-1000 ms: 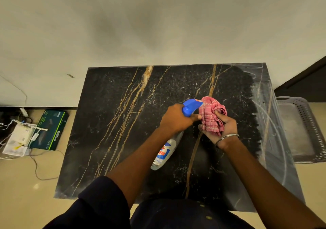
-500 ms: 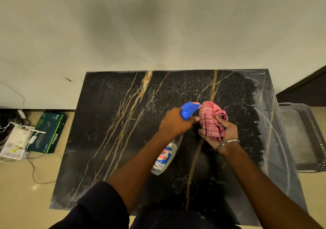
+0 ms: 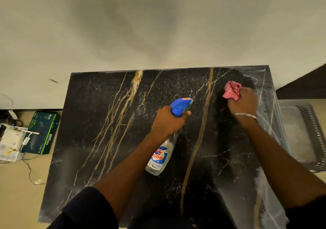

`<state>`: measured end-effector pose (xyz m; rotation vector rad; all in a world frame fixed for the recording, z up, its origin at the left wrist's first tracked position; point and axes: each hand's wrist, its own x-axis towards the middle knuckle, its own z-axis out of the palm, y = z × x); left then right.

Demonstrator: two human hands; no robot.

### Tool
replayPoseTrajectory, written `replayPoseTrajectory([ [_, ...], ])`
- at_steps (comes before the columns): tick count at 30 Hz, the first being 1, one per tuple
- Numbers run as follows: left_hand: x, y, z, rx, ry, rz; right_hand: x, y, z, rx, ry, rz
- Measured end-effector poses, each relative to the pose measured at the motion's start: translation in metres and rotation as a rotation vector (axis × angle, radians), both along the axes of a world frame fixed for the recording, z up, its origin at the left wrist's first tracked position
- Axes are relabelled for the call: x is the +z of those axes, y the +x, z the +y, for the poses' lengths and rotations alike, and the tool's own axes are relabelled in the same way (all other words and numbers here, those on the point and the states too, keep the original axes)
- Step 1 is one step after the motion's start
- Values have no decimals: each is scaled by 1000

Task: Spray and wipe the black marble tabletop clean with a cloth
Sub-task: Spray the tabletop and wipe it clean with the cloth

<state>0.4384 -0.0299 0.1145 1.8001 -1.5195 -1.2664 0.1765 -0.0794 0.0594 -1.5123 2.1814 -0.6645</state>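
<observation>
left half of the black marble tabletop (image 3: 98, 131) lies bare; spray bottle (image 3: 161, 155) hangs mid-table.

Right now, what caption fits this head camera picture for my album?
Right hand presses pink cloth on black marble tabletop; left hand holds spray bottle.

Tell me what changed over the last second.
The right hand carried the bunched pink checked cloth away from the nozzle to the black marble tabletop's far right corner. The left hand still grips the blue-topped clear spray bottle.
</observation>
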Motion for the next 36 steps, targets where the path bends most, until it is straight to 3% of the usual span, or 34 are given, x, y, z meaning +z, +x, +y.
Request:
replayPoseTrajectory([
  [1,-1,-1,-3,1,5,1,-9,-11,-12,21,37,179],
  [3,-2,-3,-9,-4,25,5,-25,-23,-33,-45,197,340],
  [6,-4,-2,-15,21,27,27,-30,-17,-60,-146,230,318],
  [12,-9,-7,-28,42,32,-24,-41,31,-91,-17,203,368],
  [17,-2,-24,-34,37,38,-80,-48,-45,-82,265,53,542],
  [21,3,-28,-36,10,-15,-43,-43,-107,-83,-46,105,482],
  [24,6,-29,-35,13,-19,-58,-36,-94,-91,-191,199,445],
  [27,6,-32,-32,21,-9,-60,-36,-37,-91,-67,173,423],
  [31,9,-37,-26,23,12,-60,-44,24,-87,311,79,406],
  [34,14,-34,-22,45,4,-85,-40,2,-94,501,80,493],
  [36,17,-29,-20,57,-9,-96,-39,-35,-97,441,92,504],
])
